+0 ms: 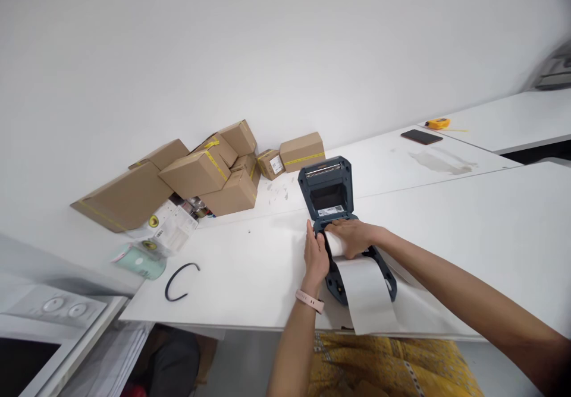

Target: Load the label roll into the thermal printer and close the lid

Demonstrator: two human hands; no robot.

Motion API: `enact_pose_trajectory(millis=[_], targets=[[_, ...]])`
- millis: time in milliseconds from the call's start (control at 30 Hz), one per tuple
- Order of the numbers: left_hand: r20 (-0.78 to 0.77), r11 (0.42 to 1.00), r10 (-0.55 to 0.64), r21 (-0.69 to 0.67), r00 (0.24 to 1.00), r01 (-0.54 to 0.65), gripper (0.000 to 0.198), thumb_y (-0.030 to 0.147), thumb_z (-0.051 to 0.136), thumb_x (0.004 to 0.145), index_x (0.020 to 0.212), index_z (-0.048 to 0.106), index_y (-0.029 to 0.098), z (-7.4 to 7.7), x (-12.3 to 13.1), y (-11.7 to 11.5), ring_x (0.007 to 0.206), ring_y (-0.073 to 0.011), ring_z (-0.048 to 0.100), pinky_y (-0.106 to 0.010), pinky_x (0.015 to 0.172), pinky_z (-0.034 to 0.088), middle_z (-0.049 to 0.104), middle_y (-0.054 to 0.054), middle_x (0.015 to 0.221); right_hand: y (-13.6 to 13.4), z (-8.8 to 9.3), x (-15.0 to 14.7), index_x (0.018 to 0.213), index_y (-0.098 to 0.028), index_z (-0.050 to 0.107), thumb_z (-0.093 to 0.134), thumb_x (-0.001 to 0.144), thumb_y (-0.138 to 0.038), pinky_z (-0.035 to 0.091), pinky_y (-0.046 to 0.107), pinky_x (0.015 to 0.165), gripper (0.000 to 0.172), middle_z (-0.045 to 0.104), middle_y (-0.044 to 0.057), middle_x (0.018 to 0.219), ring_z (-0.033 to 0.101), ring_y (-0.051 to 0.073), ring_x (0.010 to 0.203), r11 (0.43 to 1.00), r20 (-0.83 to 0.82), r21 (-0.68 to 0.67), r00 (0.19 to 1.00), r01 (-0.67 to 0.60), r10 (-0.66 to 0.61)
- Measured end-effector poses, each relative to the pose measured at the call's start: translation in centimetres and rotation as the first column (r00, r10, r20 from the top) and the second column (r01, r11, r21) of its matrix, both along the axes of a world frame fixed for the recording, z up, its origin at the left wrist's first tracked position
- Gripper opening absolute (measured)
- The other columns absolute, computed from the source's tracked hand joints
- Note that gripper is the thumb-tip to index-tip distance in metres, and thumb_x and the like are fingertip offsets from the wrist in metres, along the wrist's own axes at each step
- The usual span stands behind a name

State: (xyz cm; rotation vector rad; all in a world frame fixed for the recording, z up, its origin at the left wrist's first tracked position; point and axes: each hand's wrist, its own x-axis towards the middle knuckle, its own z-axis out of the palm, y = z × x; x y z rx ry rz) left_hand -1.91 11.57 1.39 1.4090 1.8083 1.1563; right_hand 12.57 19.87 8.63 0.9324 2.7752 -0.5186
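While palm-down, right hand point(350, 238) inside printer point(329, 188)

- The place looked like a small packing room or office workspace.
- Taped cardboard boxes point(194, 174) were piled along a plain white wall point(267, 58).
- An open printer point(328, 196) with a roll of paper point(335, 243) sat on a long white tabletop point(241, 272).
- A yellow tape measure point(438, 123) lay farther along it.

Dark-blue printer point(331, 198), white paper point(368, 293), patterned yellow cloth point(379, 364)
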Motion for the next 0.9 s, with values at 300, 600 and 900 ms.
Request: enact_pose_trajectory(millis=[300,600,900], targets=[[0.028,0.998,-0.016,0.065,0.999,0.014,0.068,0.054,0.031,0.102,0.16,0.02,0.02,-0.4,-0.1,0.4,0.152,-0.0251,0.032,-0.042,0.123,0.029,0.033,-0.012,0.165,-1.0,4.9,2.9,0.123,-0.022,0.057,0.075,0.054,-0.026,0.049,0.042,0.095,0.071,0.063,0.01,0.125,0.06,0.036,0.117,0.985,-0.159,-0.154,0.986,-0.078,0.053],[0.031,0.999,-0.027,0.038,0.999,0.026,0.068,0.059,0.029,0.101,0.159,0.024,0.026,0.4,0.2,0.0,0.154,-0.0238,0.026,-0.04,0.125,0.026,0.028,-0.007,0.168,0.4,4.2,18.2,0.136,-0.027,0.051,0.079,0.073,-0.04,0.042,0.038,0.107,0.071,0.058,0.011,0.138,0.054,0.03,0.128,0.932,-0.546,-0.355,0.826,-0.075,-0.142],[0.011,0.998,-0.046,0.045,0.999,0.046,0.07,0.061,0.025,0.1,0.16,0.021,0.025,0.3,0.3,0.2,0.156,-0.0235,0.022,-0.041,0.126,0.022,0.025,-0.008,0.168,3.0,-4.9,22.6,0.132,-0.03,0.049,0.079,0.066,-0.044,0.046,0.037,0.098,0.074,0.059,0.013,0.134,0.054,0.034,0.125,0.797,-0.525,-0.563,0.651,0.218,-0.549]])
